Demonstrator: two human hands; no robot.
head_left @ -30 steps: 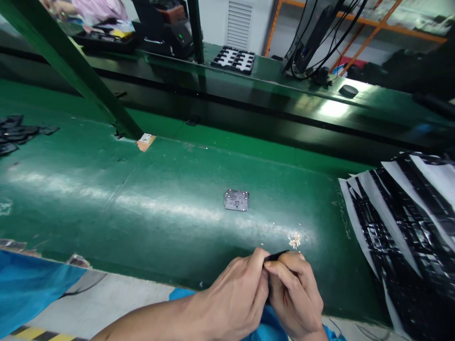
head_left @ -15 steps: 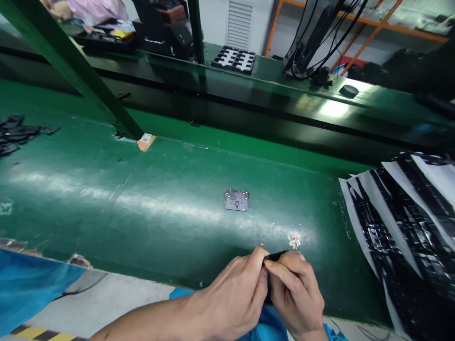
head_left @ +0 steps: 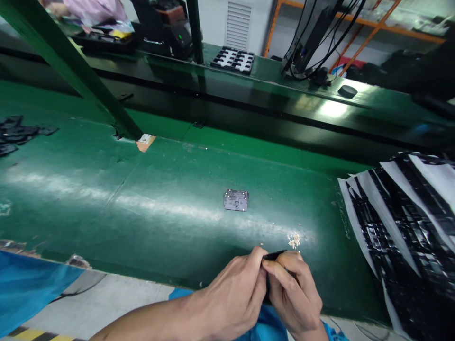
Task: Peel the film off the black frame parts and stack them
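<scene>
Both hands meet over the bench's front edge around a thin black flat part [head_left: 274, 255], mostly covered by my fingers. My left hand [head_left: 240, 289] is closed, gripping its left side. From the right, my right hand [head_left: 295, 289] pinches the same part, thumb and forefinger close to the left thumb. What the fingertips touch on it is hidden. Just beyond the right hand lies a small heap of pale bits [head_left: 294, 240]. Farther off, a dark grey rectangular plate [head_left: 236, 201] with small bright spots lies flat on the green bench [head_left: 170, 237].
Black-and-white striped sheets [head_left: 387, 227] cover the right end. Dark flat pieces [head_left: 17, 135] are piled at far left. A slanting green post [head_left: 78, 76] rises from the bench. Behind run a sunken channel and a ledge holding a tray [head_left: 233, 60]; a person in pink [head_left: 95, 12] sits beyond.
Almost nothing differs. The view has shifted very slightly, and both hands keep the same hold on the black part. The conveyed dark piece in the channel moved slightly right.
</scene>
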